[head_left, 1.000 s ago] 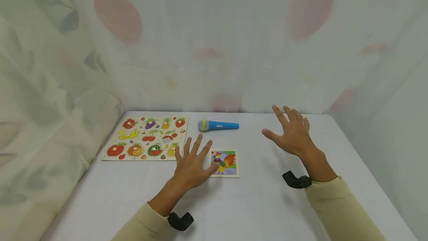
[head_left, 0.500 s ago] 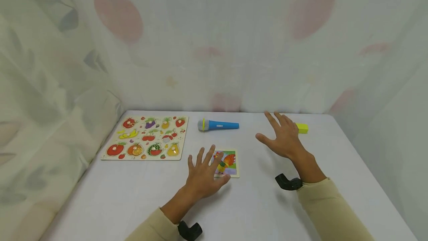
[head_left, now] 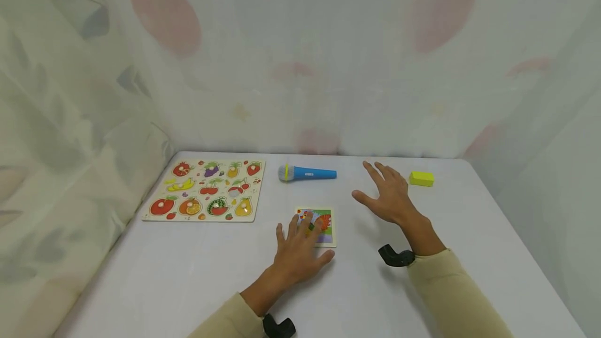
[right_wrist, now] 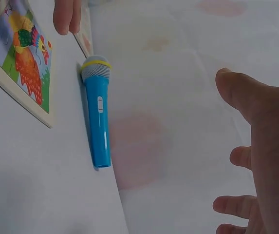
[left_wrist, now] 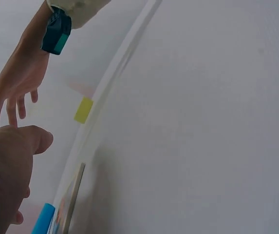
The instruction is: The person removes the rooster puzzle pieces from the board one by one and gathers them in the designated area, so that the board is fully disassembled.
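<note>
Where the pale printed curtain (head_left: 56, 119) meets the left side of the white worktop (head_left: 188, 275), I see a fruit puzzle board (head_left: 194, 195) lying flat, its three rows of pictures facing up, with knobs on several pieces. Next along, nearer to the person, comes the left hand (head_left: 298, 257), palm down with its fingers spread and nothing in its grasp. It hovers over the lower left part of a square rooster picture (head_left: 327, 237), which lies flat near the middle of the worktop; from the left wrist, a gap shows between them. Beyond that picture, close to the back edge, a blue toy microphone (head_left: 310, 173) lies on its side, its grey head with the yellow ring pointing left. Farther right, the right hand (head_left: 393, 197) hangs above the worktop, fingers apart, holding nothing. Just past it, near the back edge, sits a yellow block (head_left: 421, 179). Both arms wear beige sleeves (head_left: 455, 286), with a black curved piece (head_left: 396, 256) at each wrist.
</note>
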Demonstrator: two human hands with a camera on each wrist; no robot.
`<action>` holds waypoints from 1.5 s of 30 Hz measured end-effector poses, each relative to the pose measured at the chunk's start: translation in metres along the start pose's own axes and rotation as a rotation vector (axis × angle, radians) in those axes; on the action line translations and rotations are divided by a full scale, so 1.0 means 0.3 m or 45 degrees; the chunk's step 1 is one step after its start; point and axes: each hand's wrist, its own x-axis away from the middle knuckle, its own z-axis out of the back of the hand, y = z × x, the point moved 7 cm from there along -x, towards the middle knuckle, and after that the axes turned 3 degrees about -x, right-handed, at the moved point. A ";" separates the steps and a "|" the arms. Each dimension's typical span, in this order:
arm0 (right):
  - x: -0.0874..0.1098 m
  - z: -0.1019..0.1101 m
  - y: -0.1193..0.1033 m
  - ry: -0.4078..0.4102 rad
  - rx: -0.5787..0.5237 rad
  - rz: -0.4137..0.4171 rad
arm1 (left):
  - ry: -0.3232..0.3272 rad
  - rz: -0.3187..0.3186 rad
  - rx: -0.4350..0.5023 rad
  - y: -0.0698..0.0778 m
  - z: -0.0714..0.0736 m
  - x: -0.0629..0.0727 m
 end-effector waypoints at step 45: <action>-0.050 -0.215 -0.031 -0.045 -0.166 0.072 | -0.064 0.086 -0.002 0.019 -0.115 -0.011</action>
